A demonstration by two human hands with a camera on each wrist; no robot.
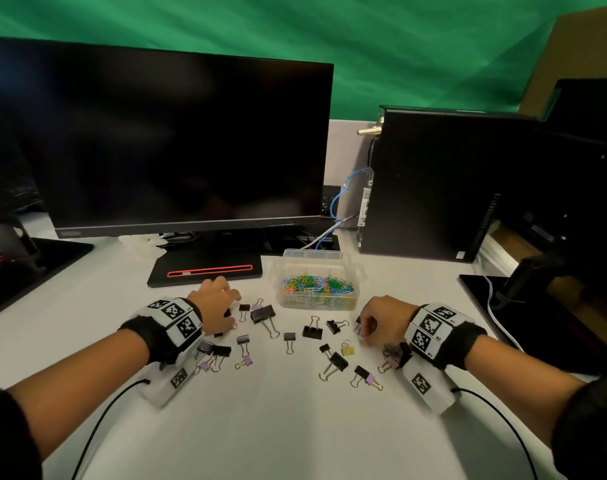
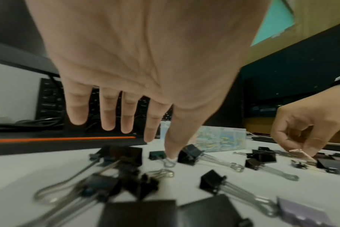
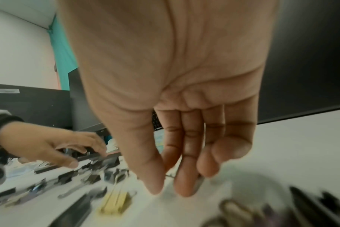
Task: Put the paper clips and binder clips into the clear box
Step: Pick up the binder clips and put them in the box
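Observation:
The clear box (image 1: 311, 252), open at the top, stands mid-desk with a heap of coloured paper clips (image 1: 317, 285) inside. Several binder clips, mostly black with a few purple and one yellow (image 1: 347, 350), lie scattered on the white desk in front of it. My left hand (image 1: 234, 310) hovers over the left group with its fingers straight; in the left wrist view its thumb tip (image 2: 170, 154) touches the desk beside a small black clip (image 2: 157, 155). My right hand (image 1: 361, 330) pinches a small binder clip (image 1: 358, 322) by its wire handle (image 2: 301, 152), low over the desk to the box's right.
A dark monitor (image 1: 177, 143) and its stand base (image 1: 205, 271) fill the back. A black computer tower (image 1: 427, 188) stands behind the box on the right. Other monitor bases sit at the far left (image 1: 35, 268) and far right (image 1: 537, 323). Wrist-camera cables trail toward me.

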